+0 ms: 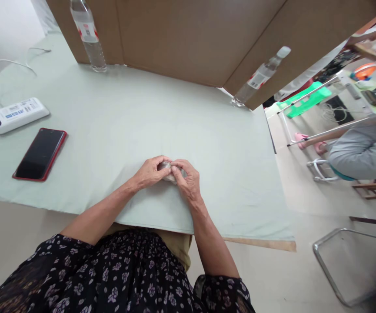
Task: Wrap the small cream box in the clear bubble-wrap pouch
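Note:
Near the front edge of the cloth-covered table (119, 113), both my hands meet around a small greyish-white, crumpled-looking thing (169, 177). Its kind cannot be made out, since my fingers cover most of it. My left hand (151, 172) curls round its left side, thumb and fingers pressed in. From the right, my right hand (188, 179) pinches it with the thumb and bent fingers. The two hands' fingertips nearly touch at the top of the thing.
A phone (40, 154) and a white power bank-like device (20, 115) with a cable lie at left. Upright cardboard (171, 39) stands at the back, a water bottle (89, 37) and another bottle (261, 78) against it. At right are a seated person (364, 150) and a metal-framed chair (327, 265).

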Available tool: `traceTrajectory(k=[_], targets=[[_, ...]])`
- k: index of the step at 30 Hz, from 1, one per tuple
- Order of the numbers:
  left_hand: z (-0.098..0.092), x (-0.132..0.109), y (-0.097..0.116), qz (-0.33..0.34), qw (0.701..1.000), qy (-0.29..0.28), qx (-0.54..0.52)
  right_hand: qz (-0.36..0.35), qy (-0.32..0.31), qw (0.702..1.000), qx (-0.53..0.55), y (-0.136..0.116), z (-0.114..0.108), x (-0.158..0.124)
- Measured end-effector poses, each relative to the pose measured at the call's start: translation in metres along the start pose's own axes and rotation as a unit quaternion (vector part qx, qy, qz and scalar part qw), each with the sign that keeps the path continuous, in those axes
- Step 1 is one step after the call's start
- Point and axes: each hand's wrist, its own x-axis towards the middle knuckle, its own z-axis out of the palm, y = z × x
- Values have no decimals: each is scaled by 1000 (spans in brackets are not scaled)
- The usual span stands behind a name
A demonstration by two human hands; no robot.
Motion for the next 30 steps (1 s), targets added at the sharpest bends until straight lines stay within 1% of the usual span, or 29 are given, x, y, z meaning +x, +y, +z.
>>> traceTrajectory(k=[5, 10, 13, 15, 16, 19, 22, 25, 30], targets=[[-4, 3, -6, -12, 998, -38, -40, 10, 7, 1000, 19, 1, -1, 0], [-7, 3, -7, -24, 998, -39, -45, 34, 46, 998, 39, 2, -10, 2], [-6, 2, -4, -20, 999, -27, -20, 30, 21, 998, 48, 0, -10, 3], [-6, 2, -2, -13, 1000, -15, -3, 25, 4, 999, 47, -2, -6, 4], [-6, 2, -2, -9, 1000, -14, -3, 23, 4, 999, 45, -3, -3, 4], [-7, 2, -1, -5, 999, -34, -33, 16, 39, 998, 49, -3, 3, 5], [-7, 2, -3, -22, 997, -52, -53, 15, 63, 996, 61, -1, 5, 6], [-6, 2, -5, -24, 997, -34, -66, 12, 67, 995, 67, 0, 4, 8], [0, 4, -9, 0, 994, 6, -105, 1, 86, 994, 68, -3, 4, 11]])
